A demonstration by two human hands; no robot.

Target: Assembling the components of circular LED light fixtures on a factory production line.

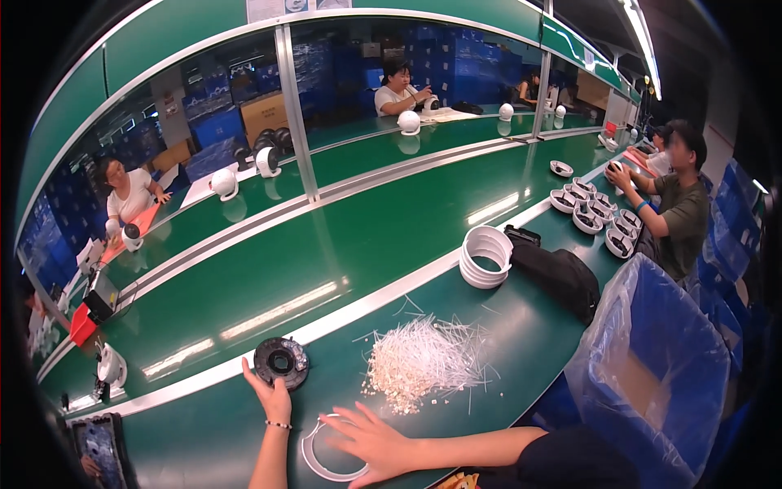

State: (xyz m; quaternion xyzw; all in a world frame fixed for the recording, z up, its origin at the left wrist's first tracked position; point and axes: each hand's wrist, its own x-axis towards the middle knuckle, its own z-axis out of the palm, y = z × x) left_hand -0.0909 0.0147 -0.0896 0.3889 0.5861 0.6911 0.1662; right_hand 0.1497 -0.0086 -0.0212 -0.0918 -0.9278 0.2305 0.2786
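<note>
Green covers the whole counter point(244, 424), a long curved bench with a conveyor strip running along its far side. Near the counter's front edge, the left hand point(273, 395) reaches up with fingers spread, its fingertips touching the near rim of a black round part point(281, 362) that lies flat just short of the silver rail; the hand grips nothing. Just beside it to the right, a white plastic ring point(314, 458) lies flat on the counter, and the right hand point(371, 442) rests on it palm down, fingers splayed open across its right side. Beyond that hand sits a loose heap of white cable ties point(419, 363). Farther right stands a stack of white rings point(485, 257), then a black bag point(558, 277). Off the counter's front edge hangs a blue bin with a clear liner point(652, 367).
</note>
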